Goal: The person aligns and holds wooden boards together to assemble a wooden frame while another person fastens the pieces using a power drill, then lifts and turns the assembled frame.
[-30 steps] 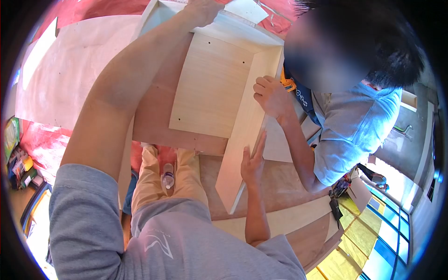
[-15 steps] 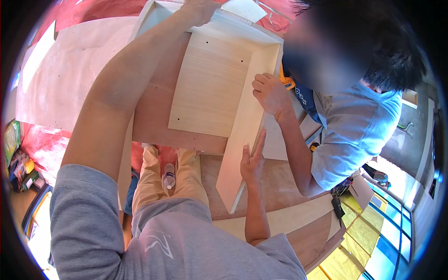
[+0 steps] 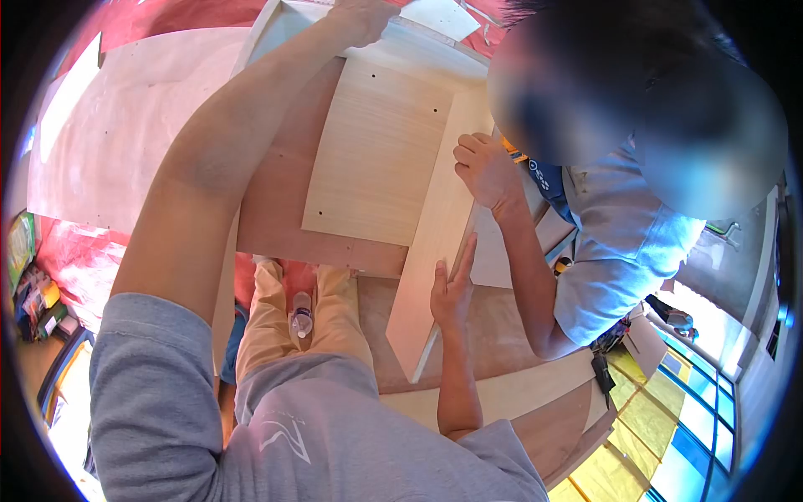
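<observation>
A pale wooden box frame (image 3: pixel 297 25) lies before me, with a flat panel (image 3: pixel 372 151) inside carrying small dark holes. A long side board (image 3: pixel 427 276) slants toward me, its near end cut to a point. At the top of the view, my left hand (image 3: pixel 364 21) is closed over the frame's far wall, its fingertips partly hidden. My right hand (image 3: pixel 452 293) holds the side board's outer edge, thumb on the face and straight fingers along the other side. Higher on the same board rests a co-worker's curled hand (image 3: pixel 488 171).
The co-worker leans in from the right, head over the frame's corner. An orange tool (image 3: pixel 512 151) shows partly behind their hand. A large plywood sheet (image 3: pixel 134 125) lies left over red sheeting. Below are a curved board (image 3: pixel 510 393) and yellow panels (image 3: pixel 636 418).
The co-worker's head has moved lower and to the right, covering more of the shoulder and the frame's corner. Both my hands stay in place.
</observation>
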Tool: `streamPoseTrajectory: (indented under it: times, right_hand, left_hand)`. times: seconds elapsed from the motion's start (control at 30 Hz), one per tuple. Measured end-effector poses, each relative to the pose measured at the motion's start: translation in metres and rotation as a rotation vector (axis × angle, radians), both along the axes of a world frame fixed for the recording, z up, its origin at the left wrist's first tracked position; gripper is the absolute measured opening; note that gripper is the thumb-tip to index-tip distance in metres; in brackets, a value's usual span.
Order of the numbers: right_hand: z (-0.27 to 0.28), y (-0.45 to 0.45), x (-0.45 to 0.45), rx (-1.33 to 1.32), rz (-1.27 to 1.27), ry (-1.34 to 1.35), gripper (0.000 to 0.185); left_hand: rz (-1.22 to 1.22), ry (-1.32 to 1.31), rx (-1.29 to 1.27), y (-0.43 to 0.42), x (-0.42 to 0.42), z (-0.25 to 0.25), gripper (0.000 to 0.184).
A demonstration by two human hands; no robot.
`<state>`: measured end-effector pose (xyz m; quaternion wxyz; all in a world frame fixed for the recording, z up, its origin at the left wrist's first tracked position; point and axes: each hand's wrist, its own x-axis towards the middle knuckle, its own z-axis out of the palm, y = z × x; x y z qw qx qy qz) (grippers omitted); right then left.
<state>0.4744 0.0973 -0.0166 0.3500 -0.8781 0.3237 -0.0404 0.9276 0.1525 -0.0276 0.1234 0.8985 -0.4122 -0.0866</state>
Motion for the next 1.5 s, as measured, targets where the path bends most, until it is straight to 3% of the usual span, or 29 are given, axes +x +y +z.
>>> streamPoseTrajectory:
  times: [0.2,0.3,0.4,0.5,0.6,0.7,0.8,0.9,1.0,1.1,1.5]
  right_hand:
    - [-0.005,0.0,-0.002,0.039,-0.028,0.01,0.07]
    - [-0.005,-0.001,-0.003,0.059,-0.044,0.012,0.071]
    - [-0.006,-0.001,-0.004,0.027,-0.022,-0.002,0.07]
    - [-0.009,-0.002,-0.006,-0.006,-0.004,-0.021,0.07]
    - [-0.009,-0.002,-0.005,0.004,-0.014,0.0,0.07]
    - [-0.011,-0.004,-0.006,0.038,-0.025,-0.01,0.07]
    - [-0.02,-0.007,-0.009,-0.006,-0.017,-0.005,0.07]
    - [-0.021,-0.009,-0.011,0.013,-0.019,-0.001,0.07]
    - [-0.022,-0.009,-0.008,-0.039,0.006,-0.034,0.069]
    - [-0.024,-0.01,-0.007,-0.04,0.006,-0.044,0.069]
    - [-0.017,-0.006,-0.006,0.016,-0.011,-0.039,0.07]
  left_hand:
    - [0.016,-0.014,0.019,-0.002,-0.002,-0.003,0.047]
    - [-0.017,0.0,-0.055,-0.007,0.015,-0.031,0.048]
    - [-0.072,-0.448,-0.424,-0.002,0.014,-0.057,0.049]
    - [-0.182,-0.462,-0.441,0.011,0.0,-0.026,0.045]
    - [0.022,-0.032,0.104,0.0,0.004,-0.018,0.049]
    - [0.041,-0.006,0.181,-0.004,0.004,-0.016,0.054]
    - [0.037,-0.053,0.044,-0.003,0.001,-0.021,0.035]
    - [0.027,-0.014,0.1,-0.006,0.003,-0.019,0.033]
    - [0.027,-0.016,0.115,-0.007,0.004,-0.019,0.032]
    - [0.025,0.015,0.2,-0.009,0.005,-0.013,0.052]
    - [0.008,0.012,0.191,-0.006,0.005,-0.01,0.047]
